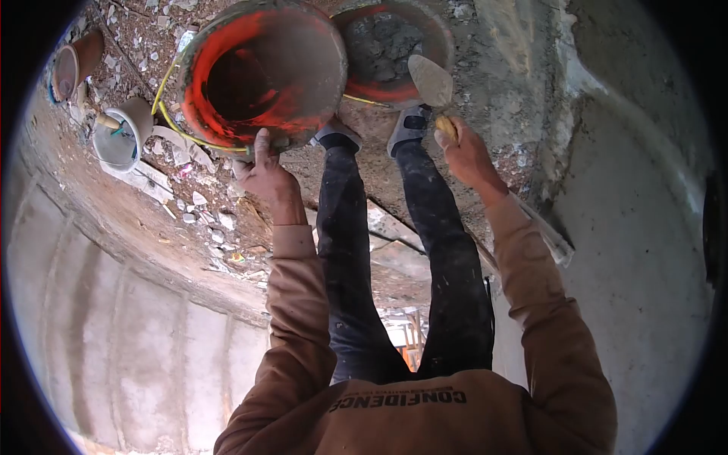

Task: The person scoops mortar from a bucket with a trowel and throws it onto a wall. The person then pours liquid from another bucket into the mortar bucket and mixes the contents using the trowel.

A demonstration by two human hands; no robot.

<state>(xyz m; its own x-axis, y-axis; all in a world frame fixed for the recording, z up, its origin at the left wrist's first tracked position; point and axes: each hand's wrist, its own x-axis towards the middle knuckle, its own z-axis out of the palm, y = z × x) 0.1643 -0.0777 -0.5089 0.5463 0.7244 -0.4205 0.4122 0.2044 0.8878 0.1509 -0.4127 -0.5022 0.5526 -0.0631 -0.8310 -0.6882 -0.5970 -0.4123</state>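
Note:
My left hand [267,178] grips the near rim of an orange bucket [315,83], its thumb over the edge. The bucket is tilted so its inside faces me, smeared with grey mortar. In my right hand [469,155] is the wooden handle of a trowel [431,80], fingers wrapped round it. The trowel's blade is coated with grey mortar and points up and away. Just left of the blade stands a second orange tub [447,38] holding lumpy grey mortar [387,45], partly behind the first bucket.
A white pail [138,114] with a handled tool in it stands at the left, near a brownish bucket [89,51]. Broken rubble [216,220] litters the ground. A concrete wall [629,227] rises on the right. My shoes [409,125] are close to both tubs.

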